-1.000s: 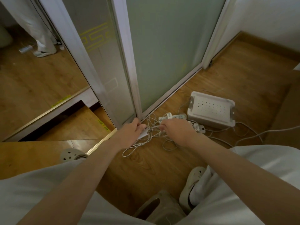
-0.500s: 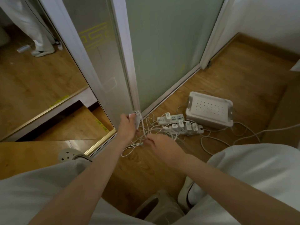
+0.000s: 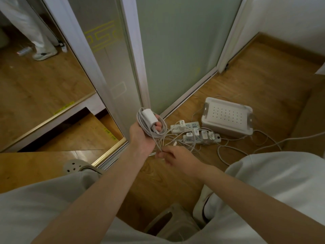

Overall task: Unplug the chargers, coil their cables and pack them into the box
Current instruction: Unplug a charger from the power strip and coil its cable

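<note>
Hands at work over a wooden floor (image 3: 263, 85), seen from above. The left hand (image 3: 142, 138) is raised, its fingers curled around a white charger (image 3: 148, 118) and the loops of its cable (image 3: 164, 128) wound beside it. The right hand (image 3: 175, 157), lower and nearer, pinches the loose tail of that cable between thumb and fingertips.

Just beyond the hands, two white power strips lie side by side on the floor amid tangled leads. The nearer strip (image 3: 191, 140) carries several white plugged-in chargers (image 3: 204, 134), and the farther strip (image 3: 190, 125) carries at least one. To the right of the strips sits a white box (image 3: 226, 117), perforated face up, with nothing visibly packed in it.

Progress looks early. One charger is unplugged and mostly coiled, with only its tail left to wind. The rest remain to be pulled, coiled and boxed.
</note>
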A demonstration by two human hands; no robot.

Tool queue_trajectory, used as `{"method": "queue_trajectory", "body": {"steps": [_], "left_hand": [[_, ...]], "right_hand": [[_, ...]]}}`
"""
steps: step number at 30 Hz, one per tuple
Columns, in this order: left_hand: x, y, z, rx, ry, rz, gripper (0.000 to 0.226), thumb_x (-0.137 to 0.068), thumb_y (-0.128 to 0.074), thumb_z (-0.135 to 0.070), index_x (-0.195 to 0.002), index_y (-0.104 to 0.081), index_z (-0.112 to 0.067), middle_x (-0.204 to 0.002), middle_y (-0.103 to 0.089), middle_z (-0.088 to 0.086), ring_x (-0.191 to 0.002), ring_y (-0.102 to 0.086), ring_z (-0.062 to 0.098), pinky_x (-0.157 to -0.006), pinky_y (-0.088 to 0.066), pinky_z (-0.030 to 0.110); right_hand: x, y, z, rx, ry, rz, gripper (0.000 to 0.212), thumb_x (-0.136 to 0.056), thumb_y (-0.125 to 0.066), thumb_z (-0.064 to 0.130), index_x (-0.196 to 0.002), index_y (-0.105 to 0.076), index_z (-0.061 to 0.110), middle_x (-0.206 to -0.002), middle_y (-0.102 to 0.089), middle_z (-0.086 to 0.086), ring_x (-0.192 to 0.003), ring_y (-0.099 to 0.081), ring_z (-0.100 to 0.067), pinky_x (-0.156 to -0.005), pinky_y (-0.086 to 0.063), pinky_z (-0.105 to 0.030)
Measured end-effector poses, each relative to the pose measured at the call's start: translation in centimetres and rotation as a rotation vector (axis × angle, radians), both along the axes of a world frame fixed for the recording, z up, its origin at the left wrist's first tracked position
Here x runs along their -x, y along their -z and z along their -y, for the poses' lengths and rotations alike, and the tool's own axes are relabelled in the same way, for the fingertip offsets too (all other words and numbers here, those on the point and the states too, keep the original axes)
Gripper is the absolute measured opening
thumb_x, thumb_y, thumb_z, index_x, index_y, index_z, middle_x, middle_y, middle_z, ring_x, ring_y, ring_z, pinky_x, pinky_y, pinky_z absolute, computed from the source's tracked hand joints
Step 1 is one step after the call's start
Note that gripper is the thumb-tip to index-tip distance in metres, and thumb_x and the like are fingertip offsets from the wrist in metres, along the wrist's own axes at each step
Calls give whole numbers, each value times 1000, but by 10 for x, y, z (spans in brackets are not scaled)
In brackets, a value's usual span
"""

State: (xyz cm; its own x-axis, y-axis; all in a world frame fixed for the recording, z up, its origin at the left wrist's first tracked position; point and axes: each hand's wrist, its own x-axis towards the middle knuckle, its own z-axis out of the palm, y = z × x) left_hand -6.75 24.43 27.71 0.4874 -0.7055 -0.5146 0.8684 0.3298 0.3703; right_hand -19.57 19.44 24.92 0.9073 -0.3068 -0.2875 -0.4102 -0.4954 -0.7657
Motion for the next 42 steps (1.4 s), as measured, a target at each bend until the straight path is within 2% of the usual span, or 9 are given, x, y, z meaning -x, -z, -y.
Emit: {"method": "queue_trajectory", "body": {"steps": [6, 11, 14, 17, 20, 24, 31, 36, 42], "left_hand": [[-21, 1, -9, 31, 61, 162, 37, -97, -22, -21, -83, -52, -4, -60, -56, 7, -37, -43, 12, -33, -31, 14], [-27, 12, -21, -28, 247, 284, 38, -100, -23, -23, -92, -56, -5, -70, -57, 9, -42, -51, 13, -34, -38, 17], [-17, 10, -29, -163, 573, 409, 34, -92, -37, -30, -107, -57, -6, -81, -62, 10, -63, -62, 18, -45, -51, 24], [-9, 6, -33, -310, 1069, 673, 36, -97, -36, -35, -106, -58, -8, -79, -63, 7, -63, -61, 17, -50, -50, 24], [-5, 14, -30, -452, 1456, 995, 37, -99, -31, -44, -101, -49, -12, -68, -55, 4, -49, -48, 14, -44, -39, 21], [-9, 37, -32, -707, 1358, 1308, 26, -101, -32, -37, -104, -45, -15, -85, -52, 5, -53, -53, 12, -46, -45, 16], [-9, 47, -41, -720, 1032, 1346, 20, -98, -41, -38, -88, -46, -22, -78, -53, 1, -54, -55, 11, -48, -46, 15], [-9, 53, -39, -793, 913, 1361, 20, -97, -40, -41, -88, -44, -24, -81, -58, 4, -56, -59, 16, -59, -55, 35], [-4, 56, -31, -818, 652, 1190, 18, -102, -33, -31, -103, -38, -14, -86, -52, 2, -65, -58, 17, -48, -50, 21]], "right_hand": [[23, 5, 29, 112, -34, -172, 27, -100, -40, 26, -107, -65, 18, -87, -57, 22, -74, -51, 6, -80, -41, -21], [25, 4, 38, 145, -11, -142, 24, -99, -39, 23, -107, -62, 21, -85, -49, 26, -70, -43, 13, -72, -34, -11], [21, 5, 43, 172, -28, -169, 18, -98, -44, 28, -96, -62, 26, -71, -49, 22, -60, -45, 7, -61, -33, -11], [13, 4, 45, 252, -92, -195, 23, -97, -44, 27, -79, -58, 28, -73, -52, 16, -65, -49, -2, -68, -43, -23], [4, 0, 43, 313, -88, -228, 24, -98, -44, 29, -96, -66, 21, -90, -62, 6, -78, -55, -9, -80, -50, -30], [0, 0, 42, 369, -40, -224, 29, -98, -41, 32, -101, -66, 17, -93, -66, 2, -81, -59, -12, -81, -51, -32], [-2, 4, 45, 366, 63, -219, 30, -98, -42, 30, -97, -67, 15, -91, -66, -1, -76, -59, -15, -73, -51, -35], [-8, 3, 38, 306, 114, -176, 30, -97, -43, 26, -93, -68, 11, -88, -68, -4, -72, -60, -15, -69, -51, -33], [-4, -1, 19, 295, 120, -104, 29, -101, -34, 20, -107, -60, 10, -83, -64, -2, -60, -53, -10, -58, -45, -26]]}}
